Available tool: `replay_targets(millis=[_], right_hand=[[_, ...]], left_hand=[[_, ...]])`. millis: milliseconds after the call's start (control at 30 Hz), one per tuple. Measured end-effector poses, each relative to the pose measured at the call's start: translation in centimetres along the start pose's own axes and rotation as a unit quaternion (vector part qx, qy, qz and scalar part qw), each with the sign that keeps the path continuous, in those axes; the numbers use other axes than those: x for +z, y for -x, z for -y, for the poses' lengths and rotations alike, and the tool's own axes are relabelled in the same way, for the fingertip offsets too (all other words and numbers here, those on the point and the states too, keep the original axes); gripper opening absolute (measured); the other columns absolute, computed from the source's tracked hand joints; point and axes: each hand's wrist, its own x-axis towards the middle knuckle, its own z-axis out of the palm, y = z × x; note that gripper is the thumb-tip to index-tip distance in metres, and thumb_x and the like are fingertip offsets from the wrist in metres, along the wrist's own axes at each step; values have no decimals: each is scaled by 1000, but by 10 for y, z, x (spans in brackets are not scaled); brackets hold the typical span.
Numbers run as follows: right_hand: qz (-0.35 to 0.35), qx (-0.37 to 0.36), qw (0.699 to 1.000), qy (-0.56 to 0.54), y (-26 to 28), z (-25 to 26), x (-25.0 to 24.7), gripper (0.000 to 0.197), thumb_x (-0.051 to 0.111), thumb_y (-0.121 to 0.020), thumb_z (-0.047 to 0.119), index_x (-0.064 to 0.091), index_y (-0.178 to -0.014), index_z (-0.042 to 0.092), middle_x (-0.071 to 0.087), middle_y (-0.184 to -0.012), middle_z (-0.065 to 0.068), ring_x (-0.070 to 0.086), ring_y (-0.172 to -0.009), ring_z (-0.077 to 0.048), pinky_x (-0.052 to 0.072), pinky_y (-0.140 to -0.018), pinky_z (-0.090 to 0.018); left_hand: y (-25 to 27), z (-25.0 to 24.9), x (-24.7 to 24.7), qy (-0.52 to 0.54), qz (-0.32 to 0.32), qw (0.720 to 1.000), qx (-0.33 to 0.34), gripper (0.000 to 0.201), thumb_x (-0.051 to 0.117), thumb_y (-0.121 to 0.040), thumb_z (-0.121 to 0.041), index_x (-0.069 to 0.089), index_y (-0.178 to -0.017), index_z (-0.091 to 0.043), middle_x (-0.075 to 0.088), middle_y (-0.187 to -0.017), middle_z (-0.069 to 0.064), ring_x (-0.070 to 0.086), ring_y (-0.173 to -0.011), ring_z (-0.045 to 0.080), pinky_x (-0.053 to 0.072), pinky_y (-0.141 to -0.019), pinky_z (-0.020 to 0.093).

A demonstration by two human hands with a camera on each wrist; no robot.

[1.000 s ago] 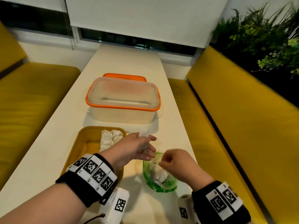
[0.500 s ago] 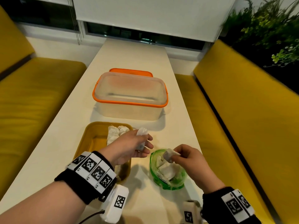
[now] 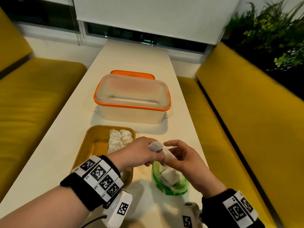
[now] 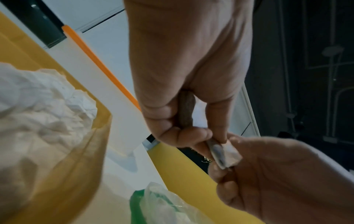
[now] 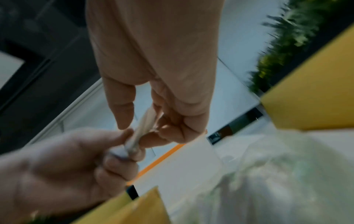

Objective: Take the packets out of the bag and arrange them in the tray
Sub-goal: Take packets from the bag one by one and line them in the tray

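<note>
White packets (image 3: 120,140) in yellow tray (image 3: 89,142), green bag (image 3: 171,186) alongside

You face a long cream desk (image 3: 131,60) running to a dark window (image 3: 144,37) under a white roller blind (image 3: 148,15), yellow benches (image 3: 246,102) along both desk edges, green plants (image 3: 271,30) at the far right corner

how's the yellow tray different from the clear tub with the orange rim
The shallow yellow plastic tray sits close to the person, just in front of the left hand; the clear plastic tub with the orange rim stands farther up the white table. The tray is low-walled and opaque; the tub is deeper and see-through. The tray holds white packets; the tub looks empty. Both are rounded rectangles, open on top.
</note>
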Motion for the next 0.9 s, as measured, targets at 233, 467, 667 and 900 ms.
replay_targets(millis=[233, 467, 667, 900], right_hand=[[59, 92, 994, -32, -7, 4, -5, 16, 68, -81, 5, 68, -97, 9, 62, -81, -8, 49, -68, -15, 37, -60, -27], [7, 32, 999, 33, -5, 3, 1, 15, 68, -75, -7, 60, -76, 5, 59, -70, -8, 53, -65, -16, 44, -59, -23], [-26, -93, 995, 20, -9, 31, -1, 23, 63, -80, -9, 60, -79, 13, 58, -73, -8, 54, -69, -23, 46, -68, -39], [-2, -116, 983, 142, -13, 39, 19, 24, 70, -77, 0, 62, -86, 22, 67, -87, -10, 64, -77, -26, 54, -70, -36]], left_hand=[[-3, 0, -4, -178, -40, 982, 43, 18, 80, -70, -24, 62, -67, -24, 60, -66, -7, 52, -63, 8, 38, -54, 21], [-4, 4, -8, -233, -55, 969, 62, 17, 72, -73, -20, 60, -74, -8, 58, -68, 5, 46, -61, 13, 34, -52, 22], [9, 3, -15, 223, 133, 965, -38, 16, 67, -85, -12, 63, -100, -12, 69, -86, 4, 63, -75, 14, 55, -71, 27], [12, 5, -17, 348, 217, 908, -86, 25, 58, -86, 1, 58, -111, -1, 68, -105, 21, 67, -98, 33, 55, -88, 38]])
